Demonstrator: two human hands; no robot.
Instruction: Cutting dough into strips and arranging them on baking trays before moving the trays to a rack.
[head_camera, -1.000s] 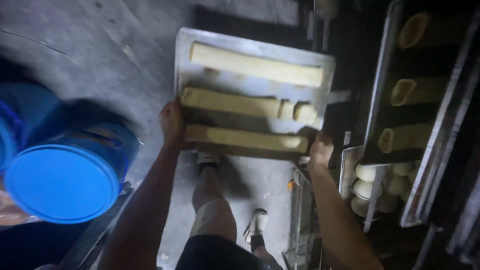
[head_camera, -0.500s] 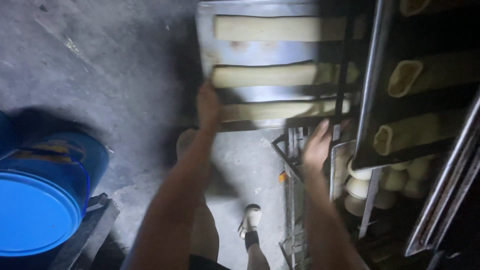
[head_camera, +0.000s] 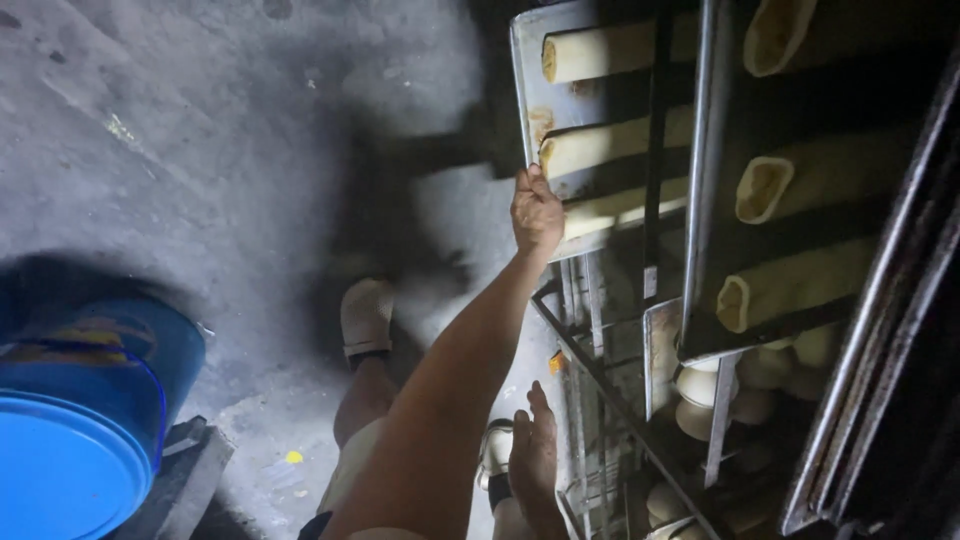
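grey concrete floor below, left hand (head_camera: 537, 212) clamped on tray (head_camera: 528, 60) edge w/ dough logs (head_camera: 610, 48); right hand (head_camera: 533, 455) open, apart.

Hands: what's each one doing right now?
Left hand: closed on the tray edge.
Right hand: open, holding nothing, beside the rack.
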